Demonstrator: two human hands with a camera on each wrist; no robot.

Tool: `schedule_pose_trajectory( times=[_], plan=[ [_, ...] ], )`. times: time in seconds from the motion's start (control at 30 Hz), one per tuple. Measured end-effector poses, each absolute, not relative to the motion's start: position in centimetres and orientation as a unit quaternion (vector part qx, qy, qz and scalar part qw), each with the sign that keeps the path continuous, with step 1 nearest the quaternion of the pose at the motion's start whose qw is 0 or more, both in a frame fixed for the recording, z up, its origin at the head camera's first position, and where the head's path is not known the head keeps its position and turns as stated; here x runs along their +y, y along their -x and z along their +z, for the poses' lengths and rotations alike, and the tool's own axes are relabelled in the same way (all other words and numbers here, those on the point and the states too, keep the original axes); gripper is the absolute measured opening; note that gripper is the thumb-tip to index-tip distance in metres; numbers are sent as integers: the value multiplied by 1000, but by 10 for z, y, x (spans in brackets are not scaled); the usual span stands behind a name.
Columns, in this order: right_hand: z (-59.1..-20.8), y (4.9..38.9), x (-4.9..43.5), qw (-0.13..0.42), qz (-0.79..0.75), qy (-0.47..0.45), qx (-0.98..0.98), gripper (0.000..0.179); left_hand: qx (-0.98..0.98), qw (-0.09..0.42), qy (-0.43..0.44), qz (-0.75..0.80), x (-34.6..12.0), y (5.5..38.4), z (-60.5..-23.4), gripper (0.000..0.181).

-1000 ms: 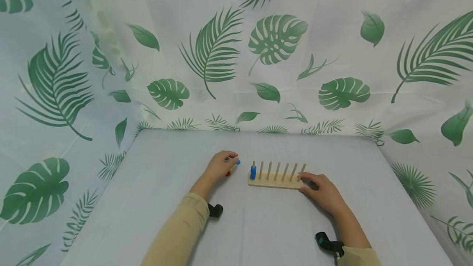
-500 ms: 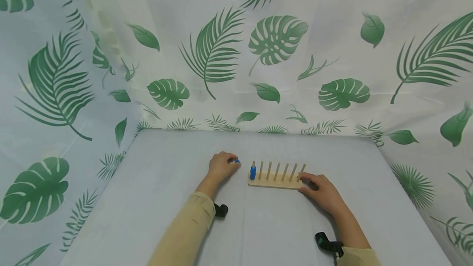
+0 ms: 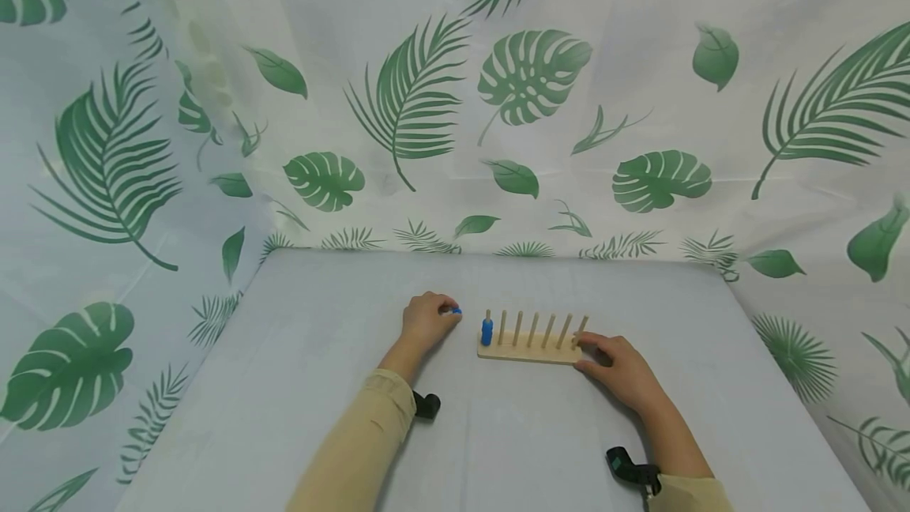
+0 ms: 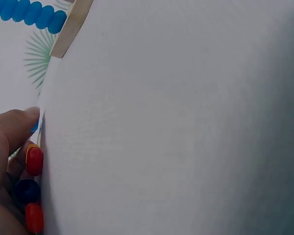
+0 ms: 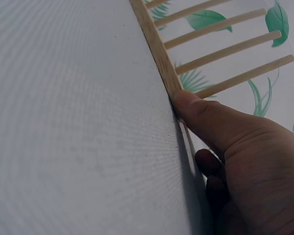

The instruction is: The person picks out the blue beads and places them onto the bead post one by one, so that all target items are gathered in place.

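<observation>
A wooden peg board [image 3: 529,352] with a row of upright pegs stands mid-table in the head view. Several blue beads [image 3: 486,332] are stacked on its leftmost peg, the peg's tip showing above them. To the left of the board, my left hand [image 3: 426,320] pinches a small blue bead [image 3: 456,310] between thumb and fingers. In the left wrist view, two red beads [image 4: 34,161] and a dark blue bead [image 4: 28,191] show right by the fingers of that hand. My right hand [image 3: 622,370] grips the board's right end, its thumb [image 5: 188,100] on the front edge.
A pale cloth [image 3: 526,433] covers the table. Leaf-printed curtains [image 3: 455,101] rise behind it and at both sides. Black wrist cameras [image 3: 426,406] are strapped to both forearms.
My left hand has shifted slightly right and now pinches the blue bead more closely; the red bead under it has gone from the head view. The right hand and board have stayed put.
</observation>
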State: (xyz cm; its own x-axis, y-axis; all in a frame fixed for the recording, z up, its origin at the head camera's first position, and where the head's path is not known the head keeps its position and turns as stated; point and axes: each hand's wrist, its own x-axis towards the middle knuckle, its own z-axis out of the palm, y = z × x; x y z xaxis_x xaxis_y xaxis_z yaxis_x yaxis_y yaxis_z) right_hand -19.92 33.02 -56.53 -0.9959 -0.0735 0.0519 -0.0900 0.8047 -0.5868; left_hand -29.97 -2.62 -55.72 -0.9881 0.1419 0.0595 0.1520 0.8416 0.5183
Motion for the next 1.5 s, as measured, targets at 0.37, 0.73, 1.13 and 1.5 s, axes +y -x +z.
schedule_pose_trajectory(
  times=[0.37, 0.73, 1.13, 1.5],
  plan=[
    [-564, 199, 332, 13, 311, -49, -949, 53, -939, -25, 83, -334, -31, 297, -547, 23],
    [-563, 199, 332, 13, 316, -52, -947, 52, -917, -32, 141, -371, -34, 295, -527, 24],
    [-565, 200, 332, 15, 314, -54, -948, 52, -880, -34, 234, -412, -25, 278, -487, 32],
    [-568, 200, 332, 15, 311, -50, -949, 53, -875, -27, 298, -380, -14, 268, -476, 27]
  ],
)
